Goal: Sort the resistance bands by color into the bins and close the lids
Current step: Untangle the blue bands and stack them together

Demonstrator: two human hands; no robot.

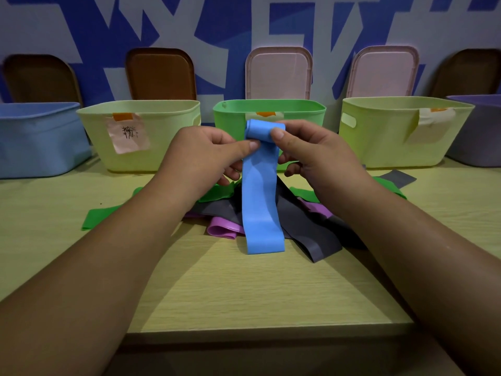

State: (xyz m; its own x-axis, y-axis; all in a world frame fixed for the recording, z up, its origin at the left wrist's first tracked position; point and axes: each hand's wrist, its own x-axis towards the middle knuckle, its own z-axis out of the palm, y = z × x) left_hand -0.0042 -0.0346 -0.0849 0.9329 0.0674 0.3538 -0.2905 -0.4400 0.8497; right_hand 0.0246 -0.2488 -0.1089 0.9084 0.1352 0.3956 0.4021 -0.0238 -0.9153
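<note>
A pale wood-grain surface (pixel 244 289) fills the lower view, backed by a wall painted in blue and white shapes (pixel 222 28). Five open plastic bins stand in a row along the far edge: a light blue bin (pixel 38 139) at the left, a pale yellow-green bin (pixel 168 142), a bright green bin (pixel 230 115) in the middle, a second pale yellow-green bin (pixel 379 139), and a lilac bin (pixel 479 137) at the right. Behind each one a rounded lid leans upright against the wall: three brown lids (pixel 161 74) and two pink lids (pixel 279 74). In front of the green bin, the left hand (pixel 206 153) and right hand (pixel 311 153) hold up a long flat blue rubber band (pixel 261 207). The fingers of both hands pinch its folded-over top end from either side, and its lower end hangs down to the surface. Under it lies a loose pile of flat bands: dark grey bands (pixel 311 229), green bands (pixel 100 217) and purple bands (pixel 225 226), overlapping one another. A pinkish paper label with dark handwriting (pixel 128 134) is taped to the left yellow-green bin.
</note>
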